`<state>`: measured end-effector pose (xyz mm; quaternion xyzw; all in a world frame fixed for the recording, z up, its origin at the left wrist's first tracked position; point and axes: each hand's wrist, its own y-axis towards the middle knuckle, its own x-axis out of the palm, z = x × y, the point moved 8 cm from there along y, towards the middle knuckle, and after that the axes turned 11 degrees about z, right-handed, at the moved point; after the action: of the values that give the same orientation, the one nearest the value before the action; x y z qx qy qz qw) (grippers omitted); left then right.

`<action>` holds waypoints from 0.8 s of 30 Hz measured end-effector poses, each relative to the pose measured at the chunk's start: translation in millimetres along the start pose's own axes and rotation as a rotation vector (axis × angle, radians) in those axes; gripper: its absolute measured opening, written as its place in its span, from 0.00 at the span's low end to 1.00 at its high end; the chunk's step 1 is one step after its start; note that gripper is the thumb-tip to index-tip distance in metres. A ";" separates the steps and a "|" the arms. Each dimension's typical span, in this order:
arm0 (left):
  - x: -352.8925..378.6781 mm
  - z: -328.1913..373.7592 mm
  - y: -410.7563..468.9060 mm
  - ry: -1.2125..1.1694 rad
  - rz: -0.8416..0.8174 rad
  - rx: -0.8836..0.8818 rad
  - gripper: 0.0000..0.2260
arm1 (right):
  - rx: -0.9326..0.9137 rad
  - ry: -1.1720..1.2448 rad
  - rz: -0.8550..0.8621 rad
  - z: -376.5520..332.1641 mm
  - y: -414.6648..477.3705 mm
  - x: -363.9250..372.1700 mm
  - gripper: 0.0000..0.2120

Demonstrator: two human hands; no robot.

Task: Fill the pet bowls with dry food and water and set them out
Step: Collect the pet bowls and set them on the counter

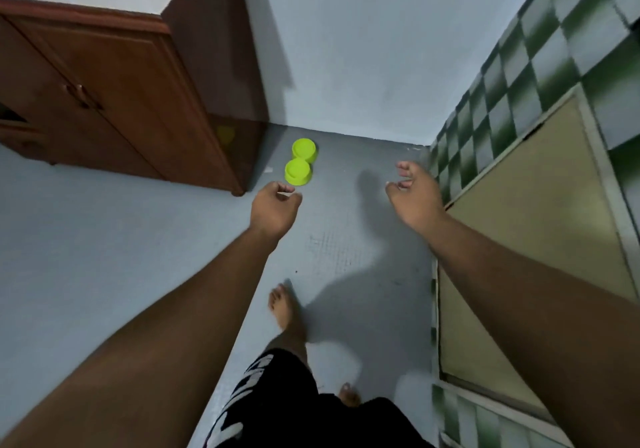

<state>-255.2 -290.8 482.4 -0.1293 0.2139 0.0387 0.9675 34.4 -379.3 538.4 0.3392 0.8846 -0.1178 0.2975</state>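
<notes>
Two round lime-green pet bowls (300,166) touching beside the wooden cabinet (138,94); my left hand (275,210) loosely curled, right hand (415,194) fingers spread, both empty.

Two smooth plastic bowls (300,161) are sitting on matt floor (104,239); the glossy wooden cabinet (138,101) is reflecting them faintly.

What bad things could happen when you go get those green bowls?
The two lime-green round plastic bowls sit touching on the grey floor, close beside the brown wooden cabinet. A bare foot stepping nearer might kick them. The empty left hand might knock the cabinet's corner when reaching down.
</notes>
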 end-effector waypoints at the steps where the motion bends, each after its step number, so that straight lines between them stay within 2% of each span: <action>1: 4.5 0.1 17.8 -0.008 -0.002 -0.009 0.13 | 0.005 -0.006 -0.002 -3.6 15.6 10.8 0.20; 5: 20.9 4.6 87.6 -0.007 -0.016 -0.042 0.14 | 0.052 -0.013 -0.030 -16.3 74.9 51.9 0.19; 10: 40.4 12.9 165.2 0.043 -0.034 -0.104 0.11 | 0.091 -0.024 -0.070 -33.0 145.9 98.4 0.19; 16: 77.4 12.4 237.4 0.071 -0.024 -0.231 0.11 | 0.121 -0.021 -0.126 -28.2 232.3 159.3 0.18; 19: 102.1 3.5 270.1 0.055 0.024 -0.308 0.11 | 0.151 0.010 -0.153 -13.8 284.2 193.6 0.17; 24: 157.5 -25.9 323.4 -0.054 0.135 -0.435 0.10 | 0.090 -0.010 -0.221 18.6 371.1 267.7 0.16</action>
<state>-165.2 17.0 317.4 -0.3190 0.1828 0.1518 0.9175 132.7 30.4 358.8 0.2518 0.9091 -0.1909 0.2715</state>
